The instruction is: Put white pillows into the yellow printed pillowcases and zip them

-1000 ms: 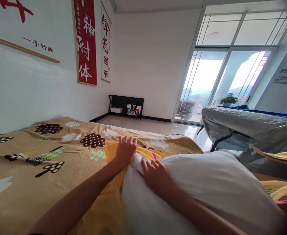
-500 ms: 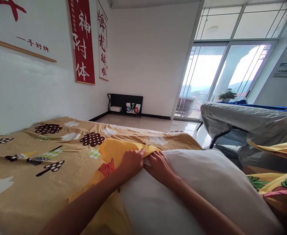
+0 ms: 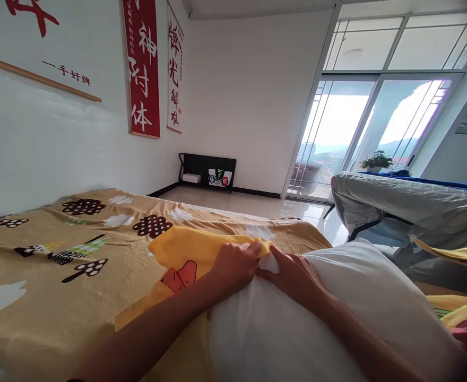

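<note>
Left hand (image 3: 236, 265) grips a yellow cloth (image 3: 189, 245), printed red-orange, lying on the tan patterned bed cover (image 3: 124, 260); right hand (image 3: 297, 273) pinches plump white bedding (image 3: 371, 297) alongside. Both hands sit farther right than a second ago.

Yellow printed cloth (image 3: 201, 245), white bedding (image 3: 361, 289)

On the blanket (image 3: 132, 281) at lower left, a cloth (image 3: 196, 246) is laid — met on its right by a pillow (image 3: 372, 292). Behind, a shelf (image 3: 222, 162) is set near mid-frame; scrolls (image 3: 144, 85) are hung upper left.
</note>
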